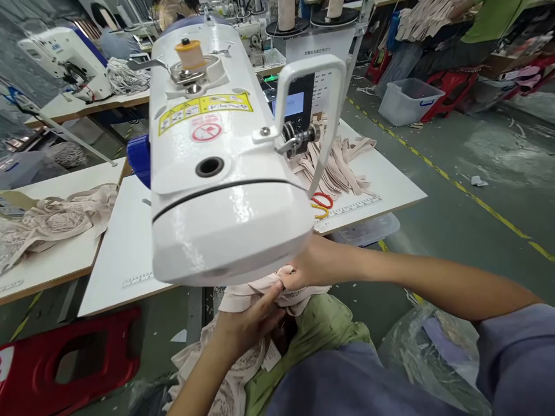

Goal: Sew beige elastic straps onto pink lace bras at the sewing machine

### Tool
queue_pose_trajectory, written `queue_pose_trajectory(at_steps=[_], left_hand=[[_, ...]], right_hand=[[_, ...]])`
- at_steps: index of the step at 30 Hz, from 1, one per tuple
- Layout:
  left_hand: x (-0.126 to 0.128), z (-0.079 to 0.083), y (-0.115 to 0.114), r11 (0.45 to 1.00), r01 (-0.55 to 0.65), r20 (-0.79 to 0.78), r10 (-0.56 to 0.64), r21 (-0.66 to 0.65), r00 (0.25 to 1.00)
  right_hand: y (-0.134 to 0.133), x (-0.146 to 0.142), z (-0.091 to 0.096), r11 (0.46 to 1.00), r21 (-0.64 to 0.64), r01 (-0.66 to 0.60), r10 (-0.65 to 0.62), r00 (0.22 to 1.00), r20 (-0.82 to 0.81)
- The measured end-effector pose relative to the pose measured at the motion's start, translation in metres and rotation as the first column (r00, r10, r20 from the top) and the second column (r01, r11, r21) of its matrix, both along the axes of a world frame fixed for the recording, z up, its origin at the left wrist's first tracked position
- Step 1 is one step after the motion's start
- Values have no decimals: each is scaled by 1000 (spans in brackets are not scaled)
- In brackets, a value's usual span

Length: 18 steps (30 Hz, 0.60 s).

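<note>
A white sewing machine [217,162] fills the middle of the view and hides the needle area. Just below its head, my left hand [247,323] and my right hand [310,268] both pinch a pale pink fabric piece [260,289]. The fingers of both are closed on its edge. More of the same pink and lace fabric [229,375] hangs down over my lap. My right forearm reaches in from the right.
Pink fabric strips [338,167] and red-and-yellow scissors [321,203] lie on the white table [390,185] behind the machine. A lace heap [52,222] covers the left table. A red stool [65,364] stands at lower left, a plastic bag [425,346] at lower right.
</note>
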<state>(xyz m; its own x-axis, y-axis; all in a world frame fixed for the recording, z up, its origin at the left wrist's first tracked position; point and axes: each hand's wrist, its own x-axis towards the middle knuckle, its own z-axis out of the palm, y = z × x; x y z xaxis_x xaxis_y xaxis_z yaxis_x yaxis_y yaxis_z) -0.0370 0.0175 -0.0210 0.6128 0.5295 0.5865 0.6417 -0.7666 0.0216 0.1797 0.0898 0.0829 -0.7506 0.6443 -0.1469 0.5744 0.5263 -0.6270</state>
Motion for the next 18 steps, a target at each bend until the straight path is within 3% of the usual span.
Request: queue_pose_trajectory(at_steps=[3, 7, 9, 13, 18], left_hand=[[2, 7, -1, 995, -2, 19, 4, -96, 1000], [7, 16, -10, 953, -106, 2, 111, -283, 994], [10, 18, -16, 922, -171, -23, 173, -347, 985], [19, 18, -27, 846, -277, -55, 284, -455, 957], [35, 18, -36, 805, -337, 20, 396, -488, 918]], right_hand=[[-2, 6, -14, 999, 31, 19, -17, 999, -48], [-13, 16, -46, 947, 277, 163, -75, 950, -302], [-18, 18, -58, 918, 331, 221, -78, 916, -394], [-18, 17, -62, 944, 203, 261, -143, 876, -461], [-17, 17, -59, 952, 132, 275, -185, 864, -469]])
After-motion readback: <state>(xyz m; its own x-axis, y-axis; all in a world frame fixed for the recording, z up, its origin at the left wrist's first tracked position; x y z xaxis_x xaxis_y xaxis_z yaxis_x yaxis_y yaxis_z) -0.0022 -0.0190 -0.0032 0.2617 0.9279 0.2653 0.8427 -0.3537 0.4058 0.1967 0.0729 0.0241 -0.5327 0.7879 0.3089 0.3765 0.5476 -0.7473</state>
